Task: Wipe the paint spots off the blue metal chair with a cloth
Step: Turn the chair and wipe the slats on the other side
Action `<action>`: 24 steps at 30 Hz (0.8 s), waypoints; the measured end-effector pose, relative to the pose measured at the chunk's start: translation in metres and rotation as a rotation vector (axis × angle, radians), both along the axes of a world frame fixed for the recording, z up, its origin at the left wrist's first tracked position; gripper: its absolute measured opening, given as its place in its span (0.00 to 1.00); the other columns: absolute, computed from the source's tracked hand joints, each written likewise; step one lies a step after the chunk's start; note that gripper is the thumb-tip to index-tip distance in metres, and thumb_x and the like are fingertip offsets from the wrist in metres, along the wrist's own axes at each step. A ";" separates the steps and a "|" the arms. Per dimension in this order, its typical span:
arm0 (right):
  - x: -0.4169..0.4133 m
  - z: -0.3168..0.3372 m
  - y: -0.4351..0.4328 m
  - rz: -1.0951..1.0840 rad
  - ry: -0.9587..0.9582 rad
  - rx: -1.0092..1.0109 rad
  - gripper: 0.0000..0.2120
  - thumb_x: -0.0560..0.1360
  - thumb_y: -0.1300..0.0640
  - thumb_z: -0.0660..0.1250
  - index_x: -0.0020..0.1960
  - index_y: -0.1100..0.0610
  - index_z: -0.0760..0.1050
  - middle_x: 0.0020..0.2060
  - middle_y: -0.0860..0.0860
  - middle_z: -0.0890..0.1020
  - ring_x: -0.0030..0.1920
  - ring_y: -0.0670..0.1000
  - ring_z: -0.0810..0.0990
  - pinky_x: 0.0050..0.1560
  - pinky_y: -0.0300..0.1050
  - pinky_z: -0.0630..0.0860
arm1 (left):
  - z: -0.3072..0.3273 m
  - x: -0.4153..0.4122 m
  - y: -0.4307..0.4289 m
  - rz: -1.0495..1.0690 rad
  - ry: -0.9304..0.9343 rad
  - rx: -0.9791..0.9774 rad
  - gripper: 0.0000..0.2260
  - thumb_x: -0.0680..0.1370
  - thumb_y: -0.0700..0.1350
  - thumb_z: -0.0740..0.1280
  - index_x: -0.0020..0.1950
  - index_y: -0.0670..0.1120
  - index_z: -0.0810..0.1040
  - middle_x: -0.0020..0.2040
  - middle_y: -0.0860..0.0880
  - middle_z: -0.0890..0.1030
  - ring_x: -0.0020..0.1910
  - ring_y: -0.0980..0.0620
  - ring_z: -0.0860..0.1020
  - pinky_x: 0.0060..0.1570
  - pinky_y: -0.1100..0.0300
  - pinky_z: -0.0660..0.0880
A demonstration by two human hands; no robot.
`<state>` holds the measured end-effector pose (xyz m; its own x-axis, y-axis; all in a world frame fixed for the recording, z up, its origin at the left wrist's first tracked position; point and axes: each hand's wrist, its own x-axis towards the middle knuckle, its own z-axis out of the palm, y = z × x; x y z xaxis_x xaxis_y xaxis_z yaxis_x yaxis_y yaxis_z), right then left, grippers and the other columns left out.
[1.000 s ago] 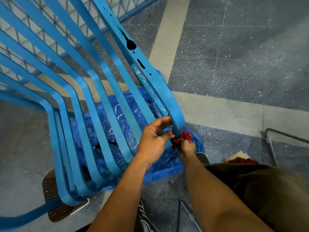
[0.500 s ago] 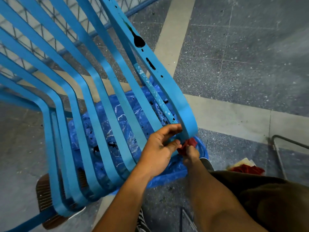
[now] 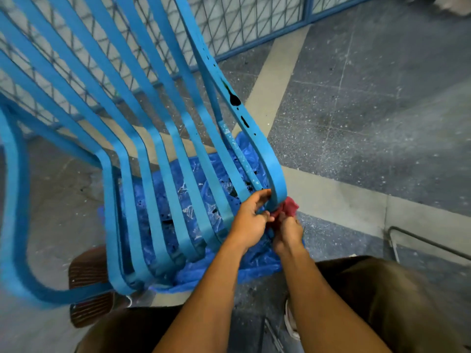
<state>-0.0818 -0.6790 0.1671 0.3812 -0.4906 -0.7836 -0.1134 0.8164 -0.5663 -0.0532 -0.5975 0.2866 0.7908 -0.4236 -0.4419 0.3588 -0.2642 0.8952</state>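
Note:
The blue metal chair (image 3: 163,159) with curved slats fills the left and middle. Its rightmost slat carries black paint spots (image 3: 234,99) running downward, and the bar just inside it has pale flecks. My left hand (image 3: 251,220) grips the lower bend of that rightmost slat, fingers curled around its inner side. My right hand (image 3: 288,233) is closed on a red cloth (image 3: 289,208), pressed against the outer side of the same bend. Part of the cloth is hidden behind the slat and my fingers.
A crumpled blue plastic sheet (image 3: 193,200) with dark drips lies on the speckled floor under the chair. A blue mesh fence (image 3: 244,24) runs behind. A grey metal frame (image 3: 418,240) lies at the right, and a brown sandal (image 3: 86,276) at the lower left.
The view has tilted up and back, showing more of the fence and slats. Both hands stay on the slat's lower bend, with the cloth shifted slightly along it.

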 end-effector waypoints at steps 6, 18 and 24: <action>-0.010 0.068 -0.013 0.120 -0.048 -0.309 0.10 0.77 0.70 0.60 0.54 0.60 0.74 0.41 0.60 0.80 0.38 0.56 0.78 0.37 0.48 0.74 | 0.019 -0.010 -0.001 0.128 -0.135 0.123 0.30 0.73 0.23 0.55 0.60 0.54 0.75 0.58 0.52 0.79 0.62 0.50 0.78 0.59 0.52 0.78; -0.023 0.160 -0.024 0.401 -0.195 -0.956 0.15 0.77 0.64 0.69 0.64 0.58 0.75 0.56 0.54 0.77 0.54 0.50 0.76 0.60 0.40 0.71 | 0.099 -0.045 -0.006 0.373 -0.565 0.132 0.17 0.79 0.35 0.65 0.56 0.57 0.78 0.55 0.56 0.79 0.51 0.60 0.78 0.42 0.71 0.73; -0.015 0.182 -0.036 0.588 -0.290 -1.287 0.21 0.76 0.65 0.69 0.68 0.55 0.76 0.64 0.51 0.76 0.65 0.51 0.71 0.69 0.42 0.65 | 0.119 -0.037 -0.013 0.284 -0.642 0.277 0.17 0.80 0.36 0.63 0.64 0.54 0.79 0.62 0.57 0.76 0.56 0.68 0.75 0.54 0.74 0.72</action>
<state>-0.0966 -0.7153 0.3494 0.8383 -0.5023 0.2119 -0.0023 -0.3921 -0.9199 -0.0898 -0.6106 0.4061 0.9910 -0.1055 0.0821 -0.1234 -0.4849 0.8658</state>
